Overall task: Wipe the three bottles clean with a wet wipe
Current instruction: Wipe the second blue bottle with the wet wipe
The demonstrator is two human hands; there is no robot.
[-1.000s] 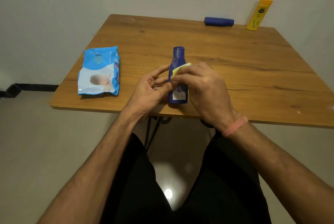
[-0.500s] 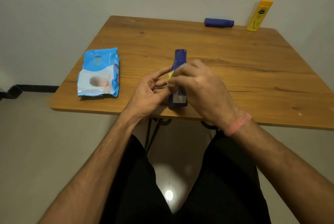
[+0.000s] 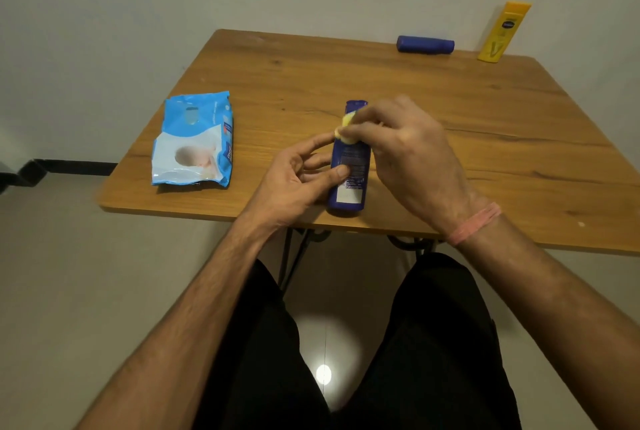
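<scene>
A dark blue bottle (image 3: pixel 349 183) lies lengthwise near the table's front edge, cap pointing away from me. My left hand (image 3: pixel 294 180) holds it from the left side, thumb pressed on its label. My right hand (image 3: pixel 408 155) pinches a small folded pale-yellow wet wipe (image 3: pixel 345 128) against the bottle's upper part near the neck. A second dark blue bottle (image 3: pixel 425 44) lies on its side at the table's far edge. A yellow bottle (image 3: pixel 503 32) leans against the wall at the far right corner.
A blue and white wet-wipe pack (image 3: pixel 194 143) lies flat on the left side of the wooden table (image 3: pixel 485 138). The table stands against a plain wall. My knees in black trousers sit below its front edge.
My right hand has slid the wipe up the bottle toward its cap. The left hand keeps its hold on the bottle, which stays in place.
</scene>
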